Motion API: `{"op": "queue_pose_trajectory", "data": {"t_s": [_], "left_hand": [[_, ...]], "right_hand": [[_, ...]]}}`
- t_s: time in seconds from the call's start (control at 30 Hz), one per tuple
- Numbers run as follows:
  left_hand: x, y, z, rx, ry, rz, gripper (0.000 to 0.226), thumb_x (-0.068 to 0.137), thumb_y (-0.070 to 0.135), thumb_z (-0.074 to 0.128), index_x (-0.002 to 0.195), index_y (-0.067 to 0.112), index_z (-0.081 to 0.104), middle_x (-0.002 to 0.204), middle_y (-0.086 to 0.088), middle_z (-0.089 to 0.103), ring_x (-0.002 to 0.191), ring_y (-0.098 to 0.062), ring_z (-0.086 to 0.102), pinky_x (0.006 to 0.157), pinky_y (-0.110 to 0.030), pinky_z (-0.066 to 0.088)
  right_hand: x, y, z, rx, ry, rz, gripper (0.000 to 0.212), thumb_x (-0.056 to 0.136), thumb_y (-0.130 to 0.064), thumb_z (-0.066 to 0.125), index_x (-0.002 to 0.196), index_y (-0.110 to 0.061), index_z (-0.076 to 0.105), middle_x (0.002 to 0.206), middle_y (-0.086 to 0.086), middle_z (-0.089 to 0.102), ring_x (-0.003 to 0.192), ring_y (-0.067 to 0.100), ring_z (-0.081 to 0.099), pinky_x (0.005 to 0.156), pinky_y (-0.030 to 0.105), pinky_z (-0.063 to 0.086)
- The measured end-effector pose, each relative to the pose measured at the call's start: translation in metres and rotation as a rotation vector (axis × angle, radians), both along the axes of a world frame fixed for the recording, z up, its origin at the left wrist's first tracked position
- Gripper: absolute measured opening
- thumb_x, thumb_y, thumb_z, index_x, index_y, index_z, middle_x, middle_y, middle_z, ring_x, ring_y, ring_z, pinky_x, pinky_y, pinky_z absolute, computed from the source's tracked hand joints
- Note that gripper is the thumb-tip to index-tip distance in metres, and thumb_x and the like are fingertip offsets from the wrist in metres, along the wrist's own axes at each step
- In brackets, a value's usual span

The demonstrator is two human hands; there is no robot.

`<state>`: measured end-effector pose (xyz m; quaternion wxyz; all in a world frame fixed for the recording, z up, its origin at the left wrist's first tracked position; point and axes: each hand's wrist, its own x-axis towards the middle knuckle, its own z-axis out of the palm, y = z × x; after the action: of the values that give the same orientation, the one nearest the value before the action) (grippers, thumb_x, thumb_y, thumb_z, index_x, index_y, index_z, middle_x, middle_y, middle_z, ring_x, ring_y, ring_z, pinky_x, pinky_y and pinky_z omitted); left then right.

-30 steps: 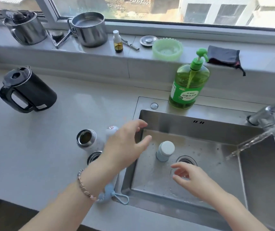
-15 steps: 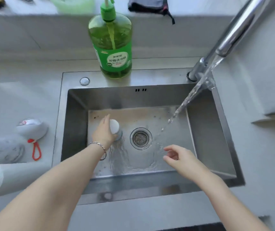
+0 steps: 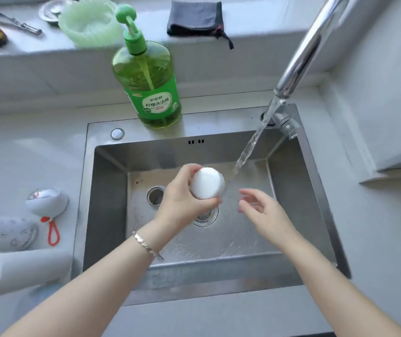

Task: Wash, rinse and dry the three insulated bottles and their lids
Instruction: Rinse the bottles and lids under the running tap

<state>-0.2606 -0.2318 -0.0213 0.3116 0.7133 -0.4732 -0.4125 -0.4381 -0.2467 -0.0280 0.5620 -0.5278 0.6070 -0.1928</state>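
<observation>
A white lid (image 3: 206,183) is held above the basin of the steel sink (image 3: 107,215), gripped by the left hand (image 3: 182,205), whose fingers and thumb are curled round its sides. The right hand (image 3: 262,212) is kept just beside it, fingers loosely spread and nothing held. A stream of water (image 3: 250,144) is poured from the faucet (image 3: 304,52) and falls just right of the lid. On the counter (image 3: 36,154) to the left, two bottles (image 3: 7,233) are laid on their sides, with a rounded lid (image 3: 47,203) carrying a red loop near them. A green soap bottle (image 3: 150,86) is stood behind the sink, and a dark cloth (image 3: 195,19) is left on the ledge (image 3: 255,25) beyond.
</observation>
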Motion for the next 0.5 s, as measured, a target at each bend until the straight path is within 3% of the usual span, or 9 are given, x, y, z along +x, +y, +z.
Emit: {"op": "queue_pose_trajectory", "data": {"t_s": [0.07, 0.17, 0.27, 0.37, 0.5], "left_hand": [[-0.02, -0.009, 0.011, -0.026, 0.02, -0.058, 0.063, 0.061, 0.023, 0.086, 0.114, 0.026, 0.052, 0.104, 0.013, 0.056, 0.098, -0.009, 0.055, 0.086, -0.026, 0.049], [-0.041, -0.021, 0.019, -0.041, 0.02, -0.036, 0.069, 0.058, 0.026, 0.088, 0.118, 0.022, 0.053, 0.111, 0.01, 0.052, 0.104, -0.007, 0.052, 0.09, -0.024, 0.046], [-0.049, -0.027, 0.025, -0.06, 0.065, 0.014, 0.072, 0.057, 0.023, 0.089, 0.12, 0.022, 0.053, 0.114, 0.009, 0.054, 0.102, -0.006, 0.054, 0.088, -0.019, 0.047], [-0.05, -0.027, 0.03, -0.097, 0.091, 0.042, 0.073, 0.057, 0.02, 0.089, 0.121, 0.023, 0.053, 0.111, 0.011, 0.057, 0.097, -0.002, 0.055, 0.079, -0.009, 0.047], [-0.049, -0.027, 0.032, -0.17, 0.101, 0.048, 0.067, 0.056, 0.013, 0.089, 0.113, 0.025, 0.054, 0.106, 0.015, 0.061, 0.096, 0.001, 0.058, 0.08, -0.011, 0.048]], "right_hand": [[0.003, -0.014, 0.013, 0.01, -0.17, -0.056, 0.025, 0.095, -0.009, 0.046, 0.117, -0.019, 0.053, 0.099, 0.004, 0.059, 0.084, 0.014, 0.063, 0.075, 0.021, 0.054], [0.003, -0.029, 0.027, 0.035, -0.334, -0.123, 0.031, 0.098, -0.003, 0.037, 0.124, -0.01, 0.052, 0.099, 0.005, 0.06, 0.077, 0.004, 0.062, 0.064, 0.018, 0.055], [-0.004, -0.038, 0.034, 0.033, -0.389, -0.165, 0.032, 0.097, 0.0, 0.037, 0.123, -0.009, 0.053, 0.102, 0.003, 0.063, 0.084, 0.01, 0.062, 0.065, 0.02, 0.057], [-0.01, -0.04, 0.038, 0.003, -0.422, -0.142, 0.032, 0.096, 0.001, 0.039, 0.117, -0.016, 0.055, 0.097, -0.003, 0.065, 0.078, 0.007, 0.064, 0.065, 0.019, 0.056], [-0.017, -0.041, 0.037, -0.069, -0.386, -0.062, 0.033, 0.095, 0.0, 0.043, 0.121, -0.016, 0.054, 0.107, 0.002, 0.065, 0.088, 0.017, 0.064, 0.074, 0.022, 0.056]]}}
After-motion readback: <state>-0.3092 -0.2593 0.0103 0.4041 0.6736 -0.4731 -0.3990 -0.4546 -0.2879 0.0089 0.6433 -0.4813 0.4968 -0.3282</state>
